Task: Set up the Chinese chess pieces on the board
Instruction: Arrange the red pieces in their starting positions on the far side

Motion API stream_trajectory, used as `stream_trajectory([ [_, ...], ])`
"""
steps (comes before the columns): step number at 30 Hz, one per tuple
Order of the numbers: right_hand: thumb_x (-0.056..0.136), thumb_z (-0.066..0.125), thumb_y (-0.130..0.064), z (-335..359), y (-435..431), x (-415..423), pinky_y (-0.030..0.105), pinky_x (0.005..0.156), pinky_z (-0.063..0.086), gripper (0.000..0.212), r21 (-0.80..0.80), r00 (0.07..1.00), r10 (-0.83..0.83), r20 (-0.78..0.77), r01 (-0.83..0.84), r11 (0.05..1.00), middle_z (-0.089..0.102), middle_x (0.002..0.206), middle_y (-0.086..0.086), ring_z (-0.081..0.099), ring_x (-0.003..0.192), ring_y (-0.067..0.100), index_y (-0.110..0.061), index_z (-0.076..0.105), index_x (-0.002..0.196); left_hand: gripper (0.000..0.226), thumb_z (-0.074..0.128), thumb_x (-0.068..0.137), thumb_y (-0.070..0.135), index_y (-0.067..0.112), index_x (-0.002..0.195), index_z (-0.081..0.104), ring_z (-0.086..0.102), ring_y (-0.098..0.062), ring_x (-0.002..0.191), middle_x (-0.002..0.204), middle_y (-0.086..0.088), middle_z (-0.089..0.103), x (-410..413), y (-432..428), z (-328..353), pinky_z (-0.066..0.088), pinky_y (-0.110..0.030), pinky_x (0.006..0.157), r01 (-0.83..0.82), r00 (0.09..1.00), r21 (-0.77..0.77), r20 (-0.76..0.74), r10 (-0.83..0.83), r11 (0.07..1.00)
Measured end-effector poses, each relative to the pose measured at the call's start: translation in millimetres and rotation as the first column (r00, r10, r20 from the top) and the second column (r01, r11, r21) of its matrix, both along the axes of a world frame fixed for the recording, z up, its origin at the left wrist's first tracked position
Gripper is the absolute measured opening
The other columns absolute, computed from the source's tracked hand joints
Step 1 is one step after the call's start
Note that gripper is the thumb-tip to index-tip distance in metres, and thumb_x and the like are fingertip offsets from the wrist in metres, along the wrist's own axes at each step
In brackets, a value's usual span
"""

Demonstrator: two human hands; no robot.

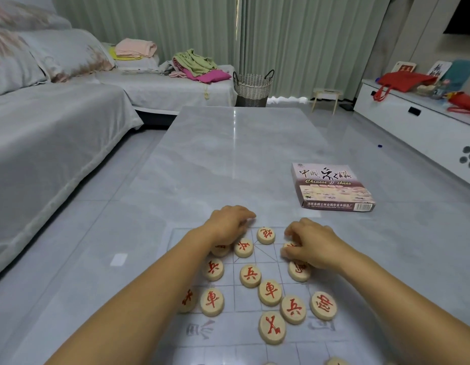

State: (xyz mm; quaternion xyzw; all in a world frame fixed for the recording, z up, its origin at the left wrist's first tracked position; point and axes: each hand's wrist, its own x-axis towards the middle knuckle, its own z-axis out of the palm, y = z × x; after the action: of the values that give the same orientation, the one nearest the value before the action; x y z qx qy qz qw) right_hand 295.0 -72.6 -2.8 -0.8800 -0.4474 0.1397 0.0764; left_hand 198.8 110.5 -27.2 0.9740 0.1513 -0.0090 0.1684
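Two bare forearms reach over the board (241, 299), which lies at the near end of a grey table (228, 154). The left hand (230, 225) sits knuckles-up at the board's far edge, fingers curled downward and its heel covering part of a disc; whether those fingers hold anything cannot be told from here. The right hand (311, 248), just right of the board's diagonal lines, bends its fingers round a half-hidden piece (290, 245) and pinches it, a red mark peeping out between the fingertips.

Thirteen chess pieces (250, 275) can be counted on the board, including the pinched one and the one under the left hand; at least one more is cut off at the board's near side. There are two hands, one board and one box (331, 187), which is printed "Chinese chess" and lies beyond the board's far right corner, well apart from it.

The pieces are round, flat discs of pale wood, lying face up, each bearing one red character. They lie scattered across the squares, several just beside one another. The board is a thin, pale sheet ruled with faint grey lines.
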Motion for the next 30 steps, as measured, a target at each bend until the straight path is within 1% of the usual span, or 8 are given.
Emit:
stream_trajectory([
  [5, 0.086, 0.055, -0.044, -7, 22, -11, 0.037, 0.099, 0.037, 0.051, 0.100, 1.000, -0.006, 0.008, 0.005, 0.995, 0.046, 0.127, 0.004, 0.048, 0.115, 0.023, -0.022, 0.043, 0.130, 0.032, 0.039, 0.096, 0.016, 0.016, 0.124, 0.054, 0.045, -0.020, 0.124, 0.136, -0.001, 0.050, -31, -8, -4, 0.036, -0.031, 0.104, 0.016, 0.998, -0.115, 0.058, -0.010, 0.993],
  [9, 0.085, 0.059, -0.038, -9, 29, -17, 0.035, 0.097, 0.040, 0.045, 0.103, 0.998, 0.019, -0.052, -0.013, 0.995, 0.047, 0.124, 0.005, 0.048, 0.113, 0.023, -0.023, 0.048, 0.127, 0.035, 0.038, 0.096, 0.011, 0.020, 0.128, 0.049, 0.056, -0.017, 0.109, 0.123, 0.003, 0.058, -68, -7, 12, 0.045, -0.030, 0.092, -0.084, 0.988, -0.471, 0.075, 0.135, 0.878],
  [13, 0.087, 0.058, -0.033, 2, 9, -20, 0.040, 0.103, 0.038, 0.048, 0.087, 0.995, 0.038, -0.088, -0.030, 0.996, 0.049, 0.125, 0.003, 0.050, 0.115, 0.021, -0.023, 0.044, 0.131, 0.035, 0.045, 0.093, 0.011, 0.019, 0.127, 0.051, 0.049, -0.006, 0.107, 0.126, 0.003, 0.056, -104, 9, 17, 0.036, -0.019, 0.092, -0.162, 0.958, -0.395, 0.155, 0.240, 0.904],
  [17, 0.088, 0.058, -0.029, 8, -21, -20, 0.028, 0.091, 0.042, 0.032, 0.214, 0.994, 0.045, -0.096, -0.023, 0.976, 0.052, 0.110, -0.003, 0.054, 0.106, 0.016, -0.020, 0.057, 0.119, 0.032, 0.052, 0.091, 0.012, 0.016, 0.123, 0.055, 0.054, -0.008, 0.106, 0.119, 0.003, 0.059, -136, 12, 10, 0.037, -0.016, 0.087, -0.183, 0.950, -0.498, 0.133, 0.283, 0.848],
  [20, 0.087, 0.060, -0.026, 10, -42, -21, 0.016, 0.075, 0.039, 0.020, 0.266, 0.992, 0.050, -0.113, -0.018, 0.964, 0.054, 0.101, -0.004, 0.055, 0.095, 0.012, -0.020, 0.063, 0.106, 0.033, 0.052, 0.090, 0.009, 0.019, 0.121, 0.056, 0.055, -0.006, 0.110, 0.119, 0.004, 0.061, -153, 12, 3, 0.038, -0.020, 0.095, -0.171, 0.928, -0.667, 0.137, 0.345, 0.725],
  [23, 0.086, 0.062, -0.021, 10, -62, -18, 0.020, 0.076, 0.041, 0.011, 0.312, 0.986, 0.010, -0.164, 0.043, 0.949, 0.061, 0.101, 0.000, 0.057, 0.091, 0.014, -0.022, 0.065, 0.096, 0.029, 0.050, 0.090, 0.006, 0.017, 0.115, 0.060, 0.058, -0.002, 0.109, 0.117, 0.005, 0.064, -161, 11, -5, 0.041, -0.019, 0.096, -0.149, 0.889, -0.780, 0.163, 0.428, 0.608],
  [25, 0.086, 0.061, -0.018, 13, -77, -14, 0.020, 0.073, 0.042, 0.009, 0.322, 0.976, -0.043, -0.214, 0.112, 0.940, 0.063, 0.097, -0.002, 0.057, 0.087, 0.012, -0.026, 0.064, 0.089, 0.026, 0.050, 0.090, 0.005, 0.016, 0.111, 0.061, 0.059, 0.000, 0.107, 0.113, 0.006, 0.065, -160, 9, -7, 0.046, -0.013, 0.087, -0.144, 0.873, -0.788, 0.183, 0.452, 0.598],
  [30, 0.085, 0.061, -0.014, 18, -99, -14, 0.014, 0.065, 0.042, 0.020, 0.161, 0.959, -0.080, -0.271, 0.127, 0.979, 0.060, 0.086, -0.010, 0.055, 0.077, 0.004, -0.033, 0.057, 0.081, 0.026, 0.050, 0.090, 0.004, 0.020, 0.105, 0.064, 0.061, 0.003, 0.102, 0.112, 0.006, 0.066, -158, 6, -12, 0.043, -0.015, 0.087, -0.154, 0.838, -0.788, 0.215, 0.502, 0.596],
])
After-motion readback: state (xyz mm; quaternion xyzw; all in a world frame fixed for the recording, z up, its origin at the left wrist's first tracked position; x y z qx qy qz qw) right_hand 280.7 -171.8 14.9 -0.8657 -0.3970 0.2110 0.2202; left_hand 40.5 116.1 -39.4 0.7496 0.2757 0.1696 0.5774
